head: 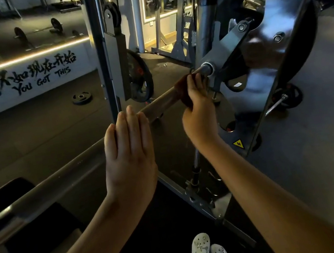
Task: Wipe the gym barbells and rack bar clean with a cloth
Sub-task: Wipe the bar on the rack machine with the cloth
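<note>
Both hands meet the stiff, likely heavy bar point(157, 104): my left hand point(129, 153) flat, straight-fingered, mid-frame; my right hand point(197, 107) squeezing the soft cloth point(181, 89) round it.

right hand point(197, 107) gripping cloth point(183, 92), bar point(64, 180)

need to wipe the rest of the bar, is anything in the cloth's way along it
Yes: the left hand lies flat across the bar, just left of the cloth gripped by the right hand. Beyond that hand nothing visible sits on the bar.
</note>
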